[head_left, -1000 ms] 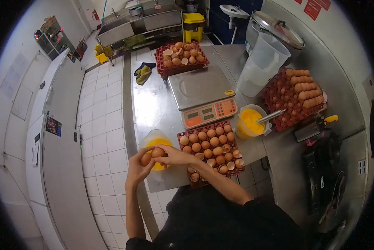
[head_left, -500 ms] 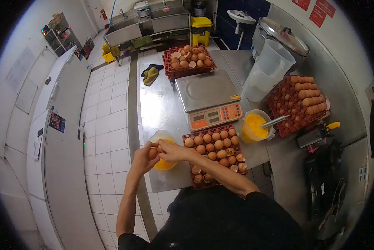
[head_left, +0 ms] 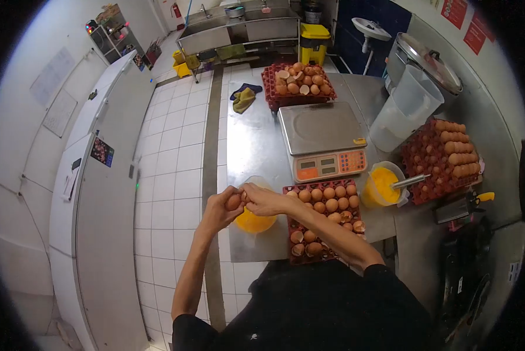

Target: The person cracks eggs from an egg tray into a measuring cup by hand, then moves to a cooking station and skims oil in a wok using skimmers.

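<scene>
A brown egg [head_left: 233, 202] is in my left hand [head_left: 218, 212], the fingers wrapped around it. My right hand [head_left: 264, 200] meets it from the other side, its fingertips closed on the egg's edge; whether the shell is split is hidden by the fingers. Both hands are above a clear plastic container [head_left: 257, 182] holding yellow liquid egg [head_left: 255, 222]. Under my right forearm lies a red egg tray [head_left: 287, 221] with rows of brown eggs and several broken shells [head_left: 298, 237] near its front.
Behind the tray stands an orange digital scale [head_left: 326, 131]. To the right are a jug of beaten egg [head_left: 381, 186] with a whisk [head_left: 411, 181], a tall plastic jug [head_left: 407, 108] and stacked egg trays [head_left: 423, 155]. Eggshells [head_left: 303, 79] fill trays at the back, beside cloths [head_left: 245, 99].
The camera view has swung left, so the whole scene sits farther right in the picture. Both hands stay together on the egg over the container.
</scene>
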Demonstrator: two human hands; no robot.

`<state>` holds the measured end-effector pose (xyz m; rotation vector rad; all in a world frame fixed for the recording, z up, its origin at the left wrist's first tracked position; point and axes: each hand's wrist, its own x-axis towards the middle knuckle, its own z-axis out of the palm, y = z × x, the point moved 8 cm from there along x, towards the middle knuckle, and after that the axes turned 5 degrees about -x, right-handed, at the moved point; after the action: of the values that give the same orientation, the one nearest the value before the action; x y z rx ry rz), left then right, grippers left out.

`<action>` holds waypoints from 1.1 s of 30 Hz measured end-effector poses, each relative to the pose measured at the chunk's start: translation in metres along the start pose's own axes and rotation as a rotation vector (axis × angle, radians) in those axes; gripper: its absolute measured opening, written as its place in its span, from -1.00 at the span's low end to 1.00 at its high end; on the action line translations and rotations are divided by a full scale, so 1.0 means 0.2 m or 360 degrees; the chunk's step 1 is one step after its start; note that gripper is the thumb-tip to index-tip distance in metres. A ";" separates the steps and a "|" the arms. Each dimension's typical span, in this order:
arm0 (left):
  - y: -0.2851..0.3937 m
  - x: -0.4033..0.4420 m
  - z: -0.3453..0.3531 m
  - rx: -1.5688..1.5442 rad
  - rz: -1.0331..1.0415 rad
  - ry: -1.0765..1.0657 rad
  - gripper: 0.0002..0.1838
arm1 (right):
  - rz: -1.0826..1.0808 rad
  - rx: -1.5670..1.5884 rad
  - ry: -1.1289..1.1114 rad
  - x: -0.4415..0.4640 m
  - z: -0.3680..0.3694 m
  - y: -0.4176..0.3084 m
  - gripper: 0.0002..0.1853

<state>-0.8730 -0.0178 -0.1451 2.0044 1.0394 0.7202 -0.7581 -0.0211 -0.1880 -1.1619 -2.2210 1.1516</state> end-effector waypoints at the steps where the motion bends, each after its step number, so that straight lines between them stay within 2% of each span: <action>1: 0.00 0.00 -0.01 0.0004 -0.0004 0.0006 -0.61 | -0.0038 -0.0004 -0.0017 0.01 0.00 -0.01 -0.50; 5: 0.05 0.00 -0.05 -0.0046 0.0034 -0.0011 -0.62 | -0.0092 -0.0147 -0.0067 -0.02 -0.07 -0.10 -0.48; 7: 0.08 0.00 -0.08 -0.0066 0.0039 -0.0005 -0.62 | -0.0287 -0.0392 0.0004 -0.03 -0.11 -0.16 -0.47; 16: 0.33 -0.02 -0.17 0.0016 0.0185 0.0044 -0.62 | -0.0222 -0.0957 -0.0104 -0.08 -0.29 -0.39 -0.41; 18: 0.39 -0.03 -0.19 0.0231 0.0250 0.0095 -0.59 | -0.0261 -0.0975 -0.0062 -0.09 -0.32 -0.42 -0.39; 23: 0.48 -0.05 -0.21 0.0396 0.0354 0.0227 -0.55 | -0.0386 -0.1036 0.0062 -0.13 -0.38 -0.49 -0.35; 26: 0.52 -0.08 -0.21 0.0438 0.0454 0.0407 -0.51 | -0.0365 -0.0808 -0.0038 -0.16 -0.41 -0.55 -0.36; 28: 0.52 -0.11 -0.18 0.0409 0.0495 0.0522 -0.50 | -0.0322 -0.0212 -0.0011 -0.18 -0.42 -0.53 -0.36; 32: 0.41 -0.16 0.00 0.0181 0.0420 0.0626 -0.44 | -0.0299 -0.0051 0.0133 -0.23 -0.31 -0.38 -0.46; 33: 0.34 -0.17 0.05 0.0060 0.0224 0.0579 -0.43 | -0.0234 0.0159 0.0144 -0.26 -0.29 -0.32 -0.50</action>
<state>-0.8536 -0.0769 -0.0990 2.0390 1.1289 1.1816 -0.7229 -0.0549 -0.1005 -0.9738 -2.1168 1.1139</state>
